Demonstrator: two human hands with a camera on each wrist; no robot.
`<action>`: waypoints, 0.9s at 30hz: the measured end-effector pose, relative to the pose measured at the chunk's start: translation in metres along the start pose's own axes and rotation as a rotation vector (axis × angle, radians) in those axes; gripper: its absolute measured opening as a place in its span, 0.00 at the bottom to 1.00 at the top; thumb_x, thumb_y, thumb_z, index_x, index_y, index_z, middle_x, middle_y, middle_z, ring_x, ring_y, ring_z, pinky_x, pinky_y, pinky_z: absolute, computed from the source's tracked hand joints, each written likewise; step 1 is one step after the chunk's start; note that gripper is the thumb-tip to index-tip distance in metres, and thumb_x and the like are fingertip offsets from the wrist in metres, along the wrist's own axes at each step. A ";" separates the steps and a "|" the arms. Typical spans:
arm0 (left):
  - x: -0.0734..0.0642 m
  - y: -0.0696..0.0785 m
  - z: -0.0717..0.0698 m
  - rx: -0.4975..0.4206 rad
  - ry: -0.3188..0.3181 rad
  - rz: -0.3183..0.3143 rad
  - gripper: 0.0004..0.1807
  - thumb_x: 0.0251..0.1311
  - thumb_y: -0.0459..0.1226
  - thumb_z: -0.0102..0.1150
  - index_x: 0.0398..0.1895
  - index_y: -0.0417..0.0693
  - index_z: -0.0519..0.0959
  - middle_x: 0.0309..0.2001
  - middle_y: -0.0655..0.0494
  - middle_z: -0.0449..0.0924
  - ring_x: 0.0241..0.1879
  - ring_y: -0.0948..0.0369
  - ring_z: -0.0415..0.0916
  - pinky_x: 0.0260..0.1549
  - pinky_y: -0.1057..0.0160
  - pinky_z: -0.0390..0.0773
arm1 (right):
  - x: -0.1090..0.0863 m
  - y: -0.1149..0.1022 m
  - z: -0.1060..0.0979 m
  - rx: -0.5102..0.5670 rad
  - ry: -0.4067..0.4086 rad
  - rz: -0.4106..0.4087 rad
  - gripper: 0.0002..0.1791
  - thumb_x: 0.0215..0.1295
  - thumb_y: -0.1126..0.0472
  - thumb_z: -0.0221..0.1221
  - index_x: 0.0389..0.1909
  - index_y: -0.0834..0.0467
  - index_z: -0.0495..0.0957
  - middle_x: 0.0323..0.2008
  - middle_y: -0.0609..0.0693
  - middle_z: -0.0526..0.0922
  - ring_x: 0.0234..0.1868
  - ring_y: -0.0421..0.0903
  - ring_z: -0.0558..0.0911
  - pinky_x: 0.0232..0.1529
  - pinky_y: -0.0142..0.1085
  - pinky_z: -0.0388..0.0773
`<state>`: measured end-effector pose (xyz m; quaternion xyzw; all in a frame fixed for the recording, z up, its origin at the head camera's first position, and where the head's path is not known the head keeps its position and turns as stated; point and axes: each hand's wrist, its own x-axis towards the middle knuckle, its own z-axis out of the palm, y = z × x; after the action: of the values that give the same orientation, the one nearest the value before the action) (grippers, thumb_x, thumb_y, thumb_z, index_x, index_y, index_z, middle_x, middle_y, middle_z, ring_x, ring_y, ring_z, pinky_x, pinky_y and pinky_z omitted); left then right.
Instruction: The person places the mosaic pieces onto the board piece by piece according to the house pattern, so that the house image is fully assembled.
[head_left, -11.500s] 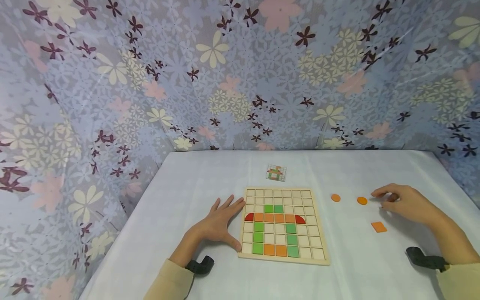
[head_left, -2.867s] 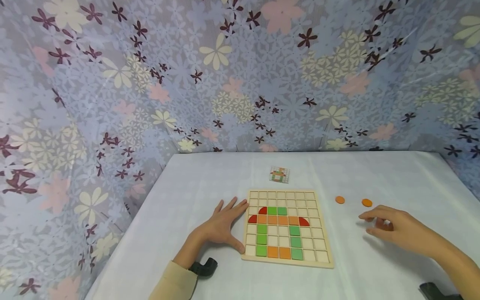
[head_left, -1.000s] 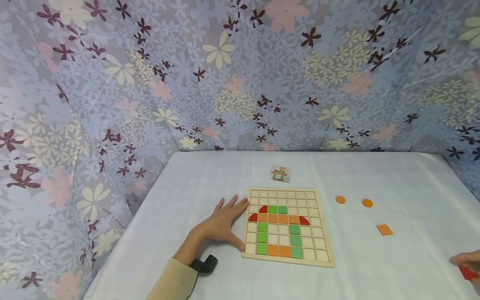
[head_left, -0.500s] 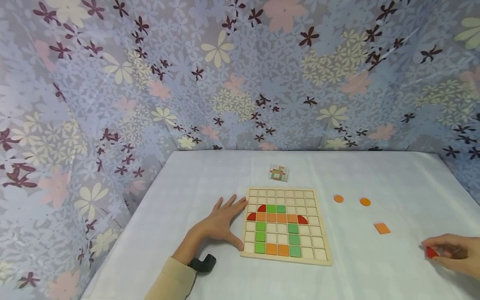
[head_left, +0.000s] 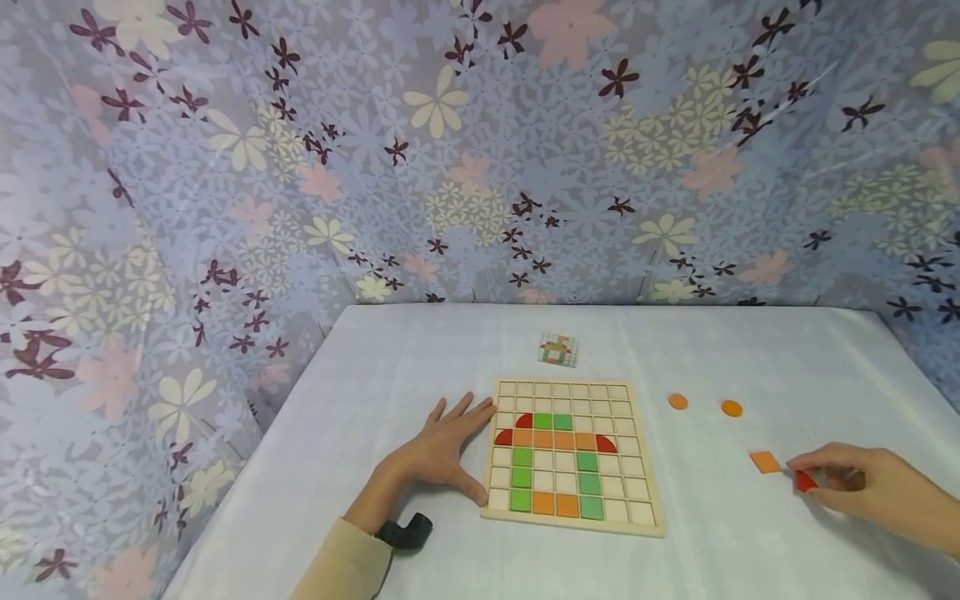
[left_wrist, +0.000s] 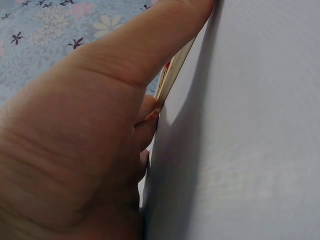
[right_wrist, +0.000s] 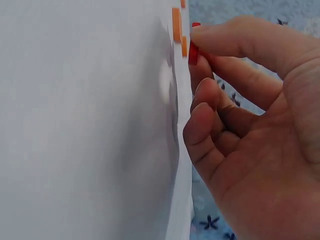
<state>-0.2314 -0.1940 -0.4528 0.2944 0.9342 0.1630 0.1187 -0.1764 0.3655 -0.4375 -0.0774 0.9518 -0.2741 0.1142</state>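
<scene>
My right hand pinches a red quarter-round tile between thumb and fingertips, close to the right of an orange square tile on the table. In the right wrist view the red tile shows edge-on at the fingertips. My left hand lies with fingers spread, thumb and fingertips against the left edge of a wooden grid board. Green, orange and red tiles fill part of the board's cells. In the left wrist view the thumb reaches along the board's side.
Two orange round tiles lie right of the board. A small pattern card with a coloured grid picture lies behind it. The white-covered table ends at a flowered cloth backdrop.
A red quarter-round tile has appeared left of the upper green tiles since the oldest frame. My right hand went off right, came back with another red tile and moved left. The left hand stayed put.
</scene>
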 end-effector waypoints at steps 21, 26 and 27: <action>-0.001 -0.001 0.004 -0.002 0.002 -0.004 0.74 0.21 0.77 0.63 0.77 0.60 0.46 0.76 0.65 0.40 0.74 0.56 0.30 0.68 0.44 0.29 | 0.065 -0.063 0.018 0.156 -0.105 -0.274 0.16 0.57 0.58 0.68 0.48 0.52 0.83 0.37 0.45 0.80 0.28 0.41 0.72 0.23 0.33 0.72; 0.001 0.000 0.003 0.006 0.001 -0.003 0.74 0.22 0.77 0.63 0.77 0.60 0.46 0.76 0.65 0.40 0.74 0.55 0.30 0.68 0.44 0.29 | 0.073 -0.075 0.020 0.145 -0.086 -0.305 0.16 0.57 0.59 0.68 0.47 0.52 0.83 0.35 0.44 0.79 0.29 0.41 0.72 0.25 0.33 0.71; 0.001 0.001 0.002 0.004 0.002 -0.002 0.74 0.21 0.77 0.64 0.77 0.59 0.46 0.76 0.65 0.40 0.74 0.55 0.30 0.68 0.44 0.29 | 0.074 -0.077 0.020 0.147 -0.082 -0.303 0.16 0.57 0.60 0.68 0.47 0.52 0.83 0.35 0.44 0.79 0.28 0.41 0.72 0.24 0.33 0.71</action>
<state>-0.2310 -0.1926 -0.4547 0.2933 0.9350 0.1612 0.1176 -0.2359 0.2755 -0.4258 -0.2224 0.9011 -0.3538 0.1157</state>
